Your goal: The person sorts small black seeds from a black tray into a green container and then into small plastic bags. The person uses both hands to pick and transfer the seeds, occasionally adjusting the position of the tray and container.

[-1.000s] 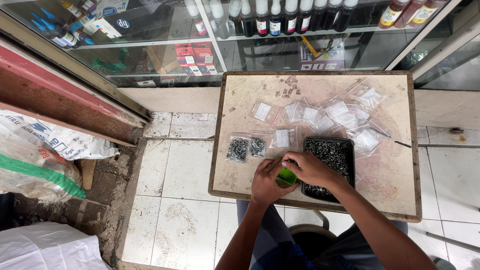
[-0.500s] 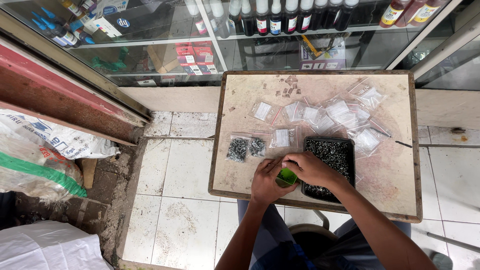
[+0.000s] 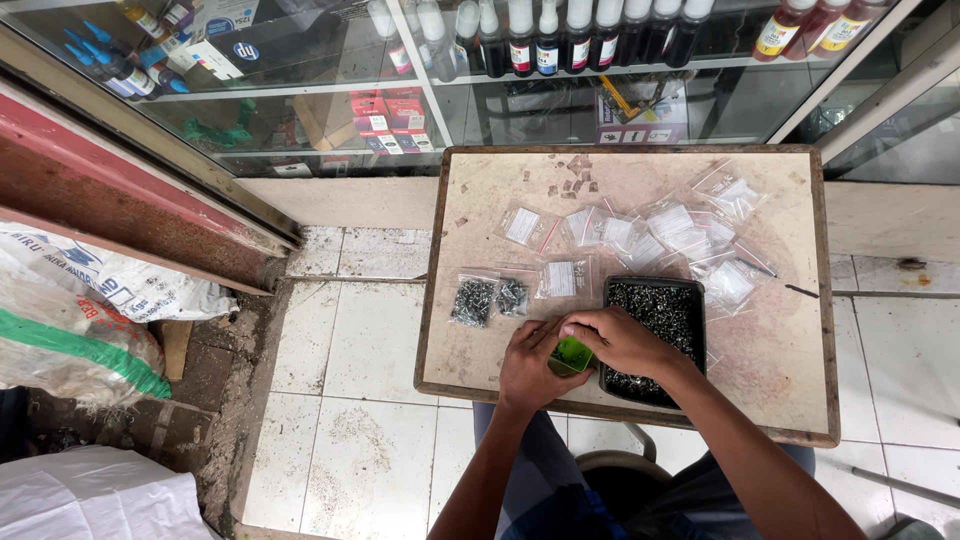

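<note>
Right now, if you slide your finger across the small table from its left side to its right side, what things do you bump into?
Filled screw bags → left hand → green cup → right hand → black tray of screws → empty clear bags → thin dark stick.

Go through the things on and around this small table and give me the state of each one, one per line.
Left hand: cupped around the green object, holding it.
Right hand: fingers closed over the same object.
Green object: partly hidden between both hands.
Black tray: open, full of small dark screws.
Filled bags: lying flat, holding screws.
Empty bags: scattered flat, overlapping.
Table: worn, stained top.
</note>
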